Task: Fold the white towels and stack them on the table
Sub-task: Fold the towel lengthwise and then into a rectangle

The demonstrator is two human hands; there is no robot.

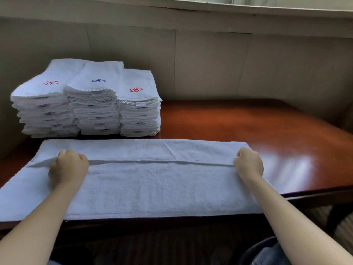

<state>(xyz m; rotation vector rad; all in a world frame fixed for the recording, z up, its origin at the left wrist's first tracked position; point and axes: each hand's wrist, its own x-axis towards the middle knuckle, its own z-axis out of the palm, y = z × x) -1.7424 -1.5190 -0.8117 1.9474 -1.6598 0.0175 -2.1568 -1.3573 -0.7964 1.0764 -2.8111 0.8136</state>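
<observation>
Head view: left hand point(69, 165) and right hand point(249, 163), both curled, pinch one folded edge of a white towel point(152, 188) spread flat between them on the table point(248, 127). Three stacks of folded towels point(89, 100) stand just beyond the left hand.

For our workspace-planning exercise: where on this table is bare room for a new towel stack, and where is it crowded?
Bare wood of the table lies right of the three stacks and behind the spread towel. Crowded: stacks fill the back left; the towel covers the front.
</observation>
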